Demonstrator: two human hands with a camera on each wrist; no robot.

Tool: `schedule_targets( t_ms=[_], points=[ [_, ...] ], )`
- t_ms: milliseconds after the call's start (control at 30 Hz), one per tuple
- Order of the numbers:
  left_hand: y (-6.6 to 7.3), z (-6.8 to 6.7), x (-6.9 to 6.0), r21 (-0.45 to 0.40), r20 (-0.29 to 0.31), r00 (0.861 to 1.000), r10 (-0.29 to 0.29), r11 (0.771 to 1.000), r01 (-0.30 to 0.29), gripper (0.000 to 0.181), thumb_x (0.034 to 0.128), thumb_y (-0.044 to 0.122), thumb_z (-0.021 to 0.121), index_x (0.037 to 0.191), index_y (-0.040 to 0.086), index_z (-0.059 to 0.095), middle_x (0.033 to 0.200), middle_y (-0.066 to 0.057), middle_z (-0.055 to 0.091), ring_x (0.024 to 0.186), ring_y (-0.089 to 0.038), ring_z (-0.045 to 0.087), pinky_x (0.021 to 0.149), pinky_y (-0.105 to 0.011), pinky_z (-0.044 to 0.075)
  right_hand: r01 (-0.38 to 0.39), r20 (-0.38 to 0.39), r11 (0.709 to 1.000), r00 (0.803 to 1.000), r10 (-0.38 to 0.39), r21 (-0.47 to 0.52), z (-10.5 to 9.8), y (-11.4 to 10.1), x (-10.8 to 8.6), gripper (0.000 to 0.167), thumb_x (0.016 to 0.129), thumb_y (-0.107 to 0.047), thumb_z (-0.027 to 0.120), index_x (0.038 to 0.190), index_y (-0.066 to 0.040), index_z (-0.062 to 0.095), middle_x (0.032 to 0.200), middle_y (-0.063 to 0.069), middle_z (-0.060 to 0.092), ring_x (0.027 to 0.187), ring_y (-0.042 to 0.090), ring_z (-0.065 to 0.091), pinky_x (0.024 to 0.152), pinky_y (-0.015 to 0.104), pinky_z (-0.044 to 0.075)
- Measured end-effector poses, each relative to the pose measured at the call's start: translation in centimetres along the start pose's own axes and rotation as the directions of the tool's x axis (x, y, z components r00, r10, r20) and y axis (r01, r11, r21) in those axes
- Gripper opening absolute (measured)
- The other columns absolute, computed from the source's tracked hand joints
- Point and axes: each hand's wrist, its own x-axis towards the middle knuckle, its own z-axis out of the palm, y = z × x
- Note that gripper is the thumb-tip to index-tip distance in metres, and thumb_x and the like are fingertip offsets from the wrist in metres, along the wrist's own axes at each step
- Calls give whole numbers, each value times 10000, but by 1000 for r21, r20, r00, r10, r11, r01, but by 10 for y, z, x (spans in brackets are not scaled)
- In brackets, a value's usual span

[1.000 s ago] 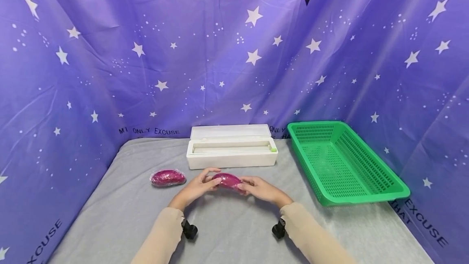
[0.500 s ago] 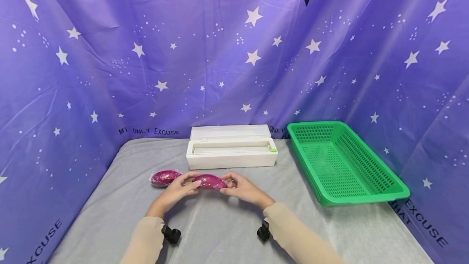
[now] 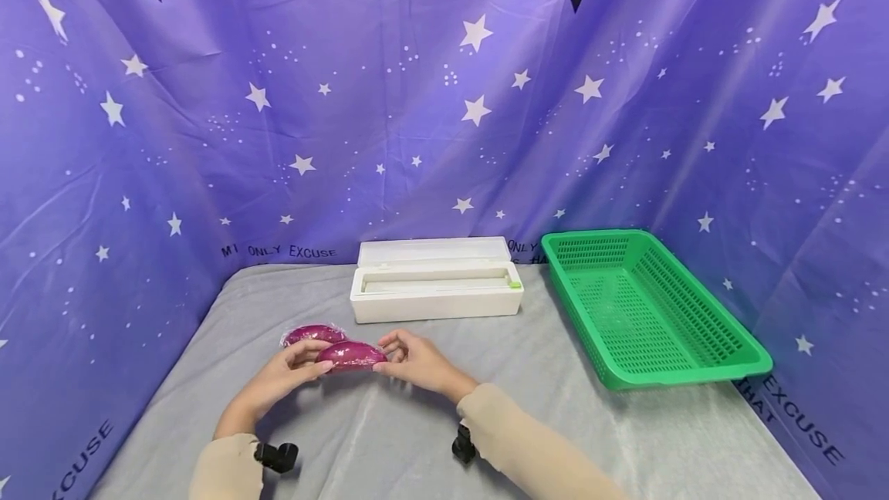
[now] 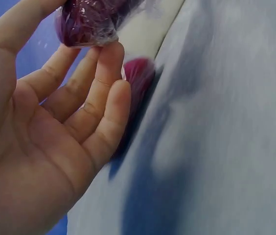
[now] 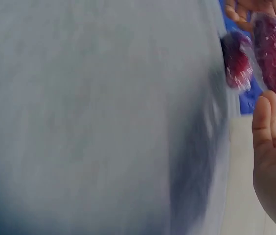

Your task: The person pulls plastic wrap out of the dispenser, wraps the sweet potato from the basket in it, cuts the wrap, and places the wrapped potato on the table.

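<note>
A magenta-purple oblong vegetable in clear plastic wrap is held just above the cloth, between both hands. My left hand pinches its left end with the thumb and fingers. At its right end, my right hand grips it the same way. Behind it lies a second wrapped purple vegetable, partly covered by the left hand and the held one. In the right wrist view the held vegetable overlaps the view of the second wrapped vegetable. Only one end of the held vegetable shows in the left wrist view.
A long white box stands behind the hands, its translucent lid raised and a small green piece at its right end. A green perforated basket sits at the right. Grey cloth covers the table; a purple star-printed curtain surrounds it.
Both hands have carried the wrapped vegetable leftward and a little nearer, from in front of the white box to in front of the second vegetable. The head view has shifted slightly.
</note>
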Motion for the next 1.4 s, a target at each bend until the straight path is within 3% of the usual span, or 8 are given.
schedule_targets(
  t_ms=[100,267,467,600,800,1167,1400],
  points=[
    [-1,-9,-9,33,-43,997,-58,998,60,517,940,201,717,1376,-12,538,1171,-146,663,1010,-233,663,900,-340,519,16,-27,1000,1000,-17,-22,12,-2,6,332,873,-196,801,1147,-90,647,939,-24,686,722,123,636,569,260,539],
    [0,-25,-22,85,-112,981,-159,982,169,576,923,303,738,1407,56,547,1236,-134,654,1072,-212,640,938,-348,451,28,-56,999,998,-29,-28,33,-7,16,265,874,-165,799,1100,-86,686,890,-38,678,738,40,624,600,211,524],
    [-6,-44,-35,86,-139,980,-142,984,155,520,943,274,716,1380,50,545,1217,-122,626,1062,-226,631,912,-346,500,70,-108,997,992,-68,22,57,-10,25,269,872,-56,774,1116,-33,663,984,13,690,793,34,625,708,194,550],
    [-12,-52,-41,49,-137,984,-114,991,122,488,958,215,698,1354,-21,539,1195,-112,632,1026,-195,639,891,-331,534,57,-157,997,986,-49,47,73,-10,26,183,868,-40,775,1022,-36,676,898,6,713,749,8,633,658,183,547],
    [-21,-58,-40,42,-137,982,-132,989,139,519,959,202,696,1355,-78,513,1212,-134,625,998,-134,635,878,-289,539,59,-222,998,974,-52,23,89,-7,27,153,874,-24,760,1025,-40,742,846,8,736,729,-8,646,666,166,538],
    [-28,-58,-35,76,-131,976,-172,980,183,579,978,251,668,1397,-89,459,1269,-184,579,1036,-129,594,880,-263,524,44,-180,999,982,-48,-26,89,-5,30,192,900,-68,743,1091,-52,761,824,-66,724,701,-54,603,643,147,515],
    [-29,-58,-33,90,-126,973,-193,975,205,617,990,295,649,1428,-80,429,1317,-213,542,1068,-129,570,885,-265,518,34,-143,999,989,-37,-18,88,-4,29,255,897,-72,744,1152,-63,745,862,-41,732,738,-25,637,667,150,522]
  ],
)
